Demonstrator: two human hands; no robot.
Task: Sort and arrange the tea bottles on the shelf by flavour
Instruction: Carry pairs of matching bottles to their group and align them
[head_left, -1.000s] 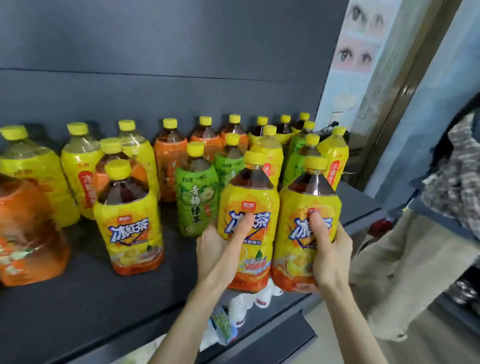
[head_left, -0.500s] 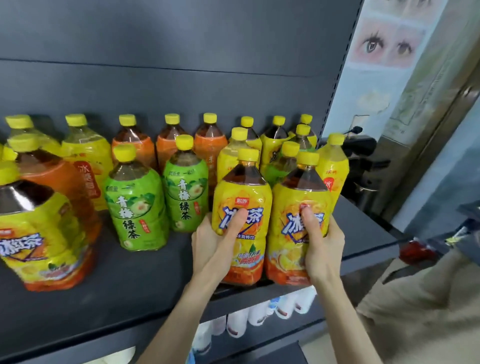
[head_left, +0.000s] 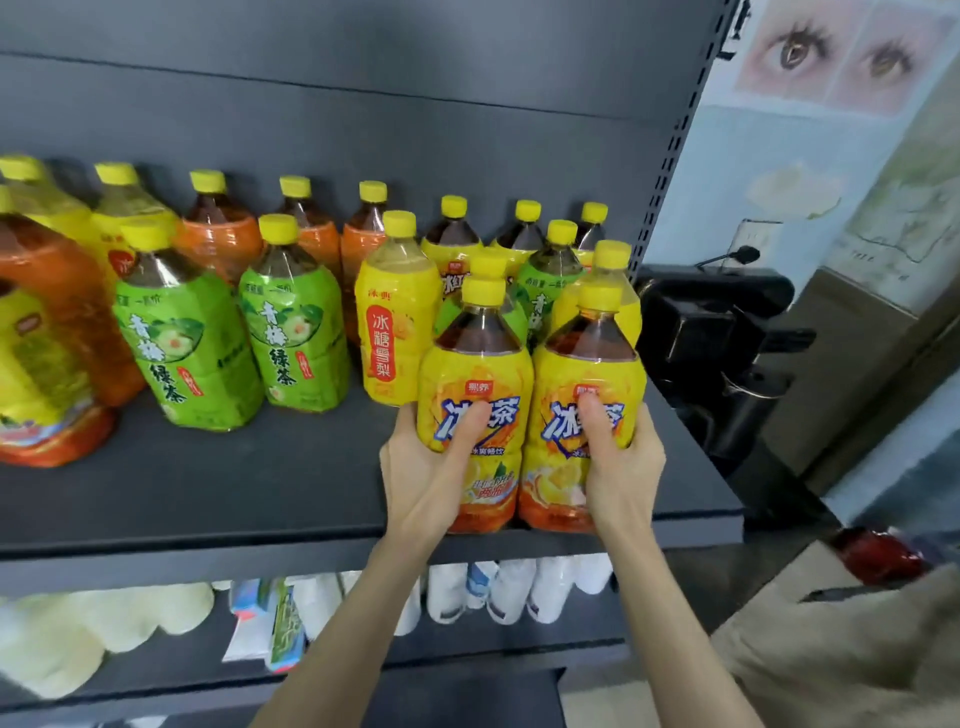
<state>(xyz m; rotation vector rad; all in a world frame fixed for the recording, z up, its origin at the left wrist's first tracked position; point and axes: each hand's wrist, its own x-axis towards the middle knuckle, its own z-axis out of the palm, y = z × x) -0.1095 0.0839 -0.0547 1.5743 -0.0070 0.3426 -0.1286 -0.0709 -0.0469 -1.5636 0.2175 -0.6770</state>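
Head view puts me at the grouping step: my left hand (head_left: 423, 470) curls round the left iced-tea bottle (head_left: 477, 366) and my right hand (head_left: 626, 465) round the right iced-tea bottle (head_left: 592, 366), thumbs across the labels, the pair touching at the front edge of the shelf (head_left: 234, 483) near its right end. Next, I judge, they want sliding back among their own flavour without knocking the pear-tea bottle (head_left: 396, 332) just behind.
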